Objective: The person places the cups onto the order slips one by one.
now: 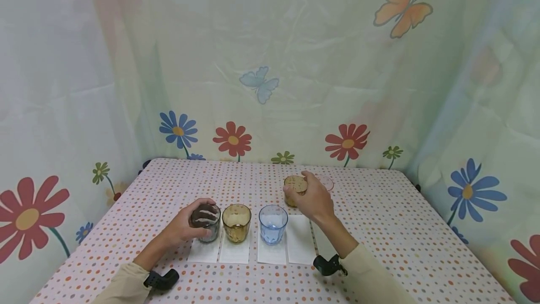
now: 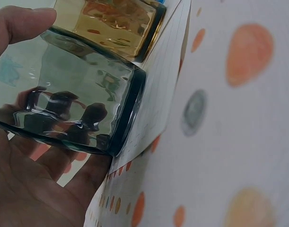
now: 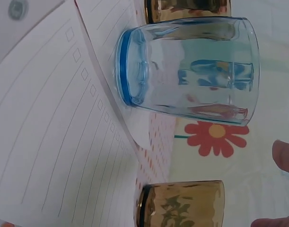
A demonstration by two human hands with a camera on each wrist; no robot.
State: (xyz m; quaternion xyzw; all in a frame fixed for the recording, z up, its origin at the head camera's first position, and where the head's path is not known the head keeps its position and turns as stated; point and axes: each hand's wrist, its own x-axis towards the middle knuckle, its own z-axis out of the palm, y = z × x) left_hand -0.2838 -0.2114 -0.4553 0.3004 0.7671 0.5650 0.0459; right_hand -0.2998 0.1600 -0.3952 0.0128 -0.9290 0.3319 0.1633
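Observation:
My left hand (image 1: 181, 226) grips a dark grey glass (image 2: 83, 71), thumb on the near side and fingers round the far side. The grey glass stands upright at the left end of a row. Beside it stand an amber glass (image 1: 236, 223) and a light blue glass (image 1: 273, 224). Farther back, my right hand (image 1: 316, 202) is at a second amber glass (image 3: 187, 203). In the right wrist view its thumb (image 3: 284, 156) and a fingertip are spread just above that glass's rim, apart from it.
White lined paper sheets (image 1: 300, 238) lie in a row under and beside the front glasses. A pinkish glass (image 1: 326, 182) shows partly behind my right hand. The dotted tablecloth (image 1: 379, 229) covers the table, with a flowered curtain (image 1: 287, 107) behind it.

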